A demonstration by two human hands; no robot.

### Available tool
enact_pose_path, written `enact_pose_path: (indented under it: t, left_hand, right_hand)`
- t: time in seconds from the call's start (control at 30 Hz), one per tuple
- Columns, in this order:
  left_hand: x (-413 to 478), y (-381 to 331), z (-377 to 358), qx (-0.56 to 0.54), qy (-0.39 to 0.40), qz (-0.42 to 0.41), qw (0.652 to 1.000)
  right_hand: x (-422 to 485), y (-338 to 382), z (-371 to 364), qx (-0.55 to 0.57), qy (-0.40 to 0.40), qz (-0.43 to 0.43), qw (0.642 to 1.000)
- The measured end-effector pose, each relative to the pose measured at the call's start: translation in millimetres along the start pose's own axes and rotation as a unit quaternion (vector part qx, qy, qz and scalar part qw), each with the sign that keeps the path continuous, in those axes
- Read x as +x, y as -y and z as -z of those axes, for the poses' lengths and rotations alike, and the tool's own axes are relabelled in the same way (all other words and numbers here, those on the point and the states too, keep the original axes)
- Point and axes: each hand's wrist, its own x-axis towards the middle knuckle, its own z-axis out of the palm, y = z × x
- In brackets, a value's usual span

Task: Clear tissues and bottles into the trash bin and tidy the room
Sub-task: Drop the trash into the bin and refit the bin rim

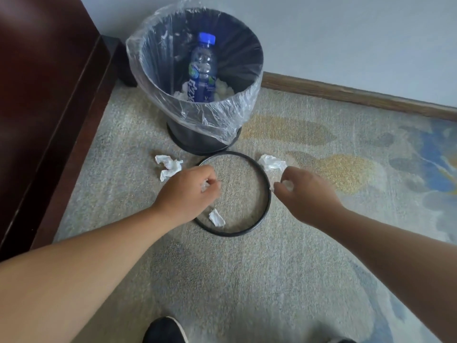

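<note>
Paper tissues [169,167], soft and near weightless, lie on the carpet [222,268] at six o'clock from the trash bin [197,141], any fold taking a pinch, left hand [188,191] and right hand [306,196] each with fingers clamped on a scrap [287,184]

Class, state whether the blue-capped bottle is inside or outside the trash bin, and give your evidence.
Inside. The bottle leans within the trash bin, base among tissues there.

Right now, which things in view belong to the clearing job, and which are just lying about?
Job: trash bin; bottle inside it; left tissue, right tissue and small tissue on the carpet; tissue scraps pinched in left hand and right hand.
Lying about: black ring, dark wooden furniture, shoe.
</note>
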Motion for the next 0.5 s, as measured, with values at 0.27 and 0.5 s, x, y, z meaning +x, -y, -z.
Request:
enact_pose_path:
  t: [0.27, 0.5]
  left_hand:
    - [18, 41, -50, 0.048, 0.033, 0.008, 0.998]
    - [20, 62, -64, 0.108, 0.118, -0.013, 0.987]
  right_hand:
    - [26, -32, -52, 0.028, 0.001, 0.024, 0.999]
    - [37, -38, -68, 0.04, 0.006, 0.028, 0.999]
